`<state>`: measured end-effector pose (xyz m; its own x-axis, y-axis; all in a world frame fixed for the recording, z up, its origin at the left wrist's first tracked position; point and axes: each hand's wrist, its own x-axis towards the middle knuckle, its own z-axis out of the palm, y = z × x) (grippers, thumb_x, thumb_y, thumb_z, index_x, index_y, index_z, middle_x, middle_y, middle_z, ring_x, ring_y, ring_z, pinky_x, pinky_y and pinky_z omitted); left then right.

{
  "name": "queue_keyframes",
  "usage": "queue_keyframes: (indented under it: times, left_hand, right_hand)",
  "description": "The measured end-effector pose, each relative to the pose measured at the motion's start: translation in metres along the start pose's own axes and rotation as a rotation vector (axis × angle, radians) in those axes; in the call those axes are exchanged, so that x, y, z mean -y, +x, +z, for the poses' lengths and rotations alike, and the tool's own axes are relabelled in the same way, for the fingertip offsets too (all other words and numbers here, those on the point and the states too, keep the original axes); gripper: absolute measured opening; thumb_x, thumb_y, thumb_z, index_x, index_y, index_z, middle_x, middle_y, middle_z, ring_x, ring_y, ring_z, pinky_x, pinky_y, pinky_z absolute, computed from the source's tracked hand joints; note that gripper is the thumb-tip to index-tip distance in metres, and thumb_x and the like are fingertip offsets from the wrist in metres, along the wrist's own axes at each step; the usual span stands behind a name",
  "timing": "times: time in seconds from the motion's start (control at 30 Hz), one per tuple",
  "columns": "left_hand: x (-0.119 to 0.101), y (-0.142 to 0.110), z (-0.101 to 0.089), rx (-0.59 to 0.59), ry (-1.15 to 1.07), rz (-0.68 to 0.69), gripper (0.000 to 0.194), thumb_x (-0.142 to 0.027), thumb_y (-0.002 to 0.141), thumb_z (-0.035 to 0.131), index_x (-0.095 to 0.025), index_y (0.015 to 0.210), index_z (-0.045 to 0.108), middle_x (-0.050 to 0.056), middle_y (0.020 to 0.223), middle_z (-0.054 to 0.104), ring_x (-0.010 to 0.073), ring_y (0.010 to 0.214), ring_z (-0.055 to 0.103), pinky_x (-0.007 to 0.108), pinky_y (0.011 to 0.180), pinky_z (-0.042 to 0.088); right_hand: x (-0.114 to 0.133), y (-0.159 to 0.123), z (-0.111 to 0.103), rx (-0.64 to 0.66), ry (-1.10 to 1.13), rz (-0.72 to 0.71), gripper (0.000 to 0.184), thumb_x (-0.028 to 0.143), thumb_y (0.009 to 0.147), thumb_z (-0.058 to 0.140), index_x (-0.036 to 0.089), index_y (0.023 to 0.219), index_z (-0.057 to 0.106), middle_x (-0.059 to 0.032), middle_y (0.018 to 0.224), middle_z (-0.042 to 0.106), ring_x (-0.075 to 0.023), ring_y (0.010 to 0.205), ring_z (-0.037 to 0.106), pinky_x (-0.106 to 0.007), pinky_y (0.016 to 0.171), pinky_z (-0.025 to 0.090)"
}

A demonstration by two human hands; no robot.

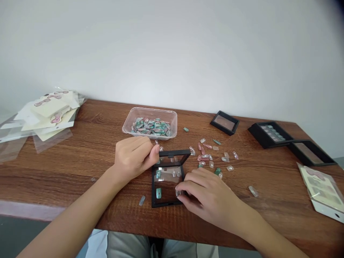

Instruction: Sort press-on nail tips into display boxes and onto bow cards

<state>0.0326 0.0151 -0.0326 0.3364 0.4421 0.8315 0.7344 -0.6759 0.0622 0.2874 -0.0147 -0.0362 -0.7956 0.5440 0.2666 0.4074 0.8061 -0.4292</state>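
Observation:
A black display box lies open on the wooden table, its clear film holding a few green and clear press-on nails. Its black-framed lid stands up at the far side. My left hand is curled, with its fingertips at the lid's left corner. Whether they grip the lid or something small is hidden. My right hand reaches over the box's right side, with its fingertips pinching a clear press-on nail against the film.
Loose press-on nails lie scattered right of the box, and others lie nearby. Behind stands a clear plastic tub full of nails. Several black boxes sit at the far right. Paper cards and plastic packets lie left, with a packet at right.

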Motion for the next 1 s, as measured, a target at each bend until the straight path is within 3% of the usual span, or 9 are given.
queue_keyframes:
  times: [0.7,1.0]
  left_hand:
    - [0.000,-0.002,-0.001,-0.007,-0.031,-0.005,0.037,-0.011,0.094,0.057,-0.024,0.063,0.042,-0.004,0.052,0.045,0.0123,0.047,0.035,0.031,0.047,0.027]
    - [0.000,0.000,-0.002,0.001,-0.033,0.000,0.037,-0.012,0.095,0.056,-0.024,0.062,0.042,-0.005,0.052,0.044,0.0121,0.046,0.035,0.030,0.047,0.027]
  right_hand:
    - [0.000,0.001,0.003,0.021,-0.053,0.005,0.010,0.019,0.098,0.057,0.020,0.096,0.067,-0.0012,0.081,0.065,-0.0180,0.073,0.054,-0.032,0.069,0.038]
    - [-0.006,-0.003,-0.007,0.074,-0.013,0.113,0.009,0.021,0.096,0.060,0.021,0.102,0.067,-0.0014,0.086,0.065,-0.0179,0.078,0.056,-0.033,0.076,0.040]
